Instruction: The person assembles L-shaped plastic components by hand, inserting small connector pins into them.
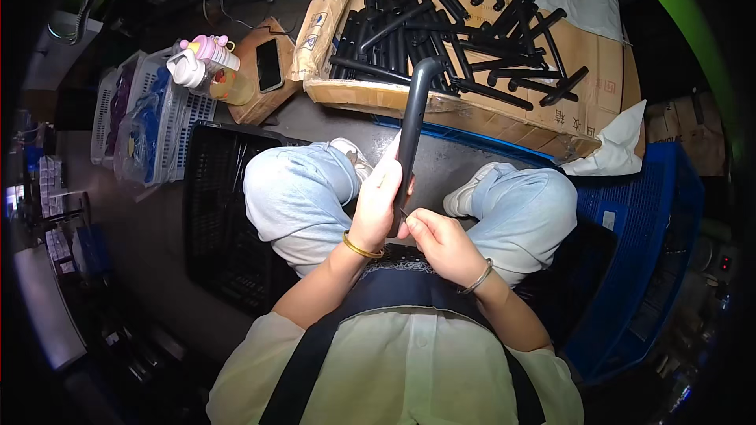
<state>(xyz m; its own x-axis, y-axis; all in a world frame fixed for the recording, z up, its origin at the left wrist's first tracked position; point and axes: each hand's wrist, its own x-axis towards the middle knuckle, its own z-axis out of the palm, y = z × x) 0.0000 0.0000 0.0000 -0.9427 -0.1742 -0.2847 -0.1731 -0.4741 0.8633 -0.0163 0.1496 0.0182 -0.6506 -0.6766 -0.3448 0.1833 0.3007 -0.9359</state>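
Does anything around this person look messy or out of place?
Nothing looks plainly spilled. The black bent tubes lie jumbled at many angles on the cardboard, and a crumpled white sheet sticks out past its near right corner, looking untidy.

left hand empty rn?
No, the left hand is holding a long black part with a bent upper end.

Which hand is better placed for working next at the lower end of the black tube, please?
Probably the right hand: its fingers pinch a thin dark piece near the lower end of the black tube, while the left hand is gripping that tube.
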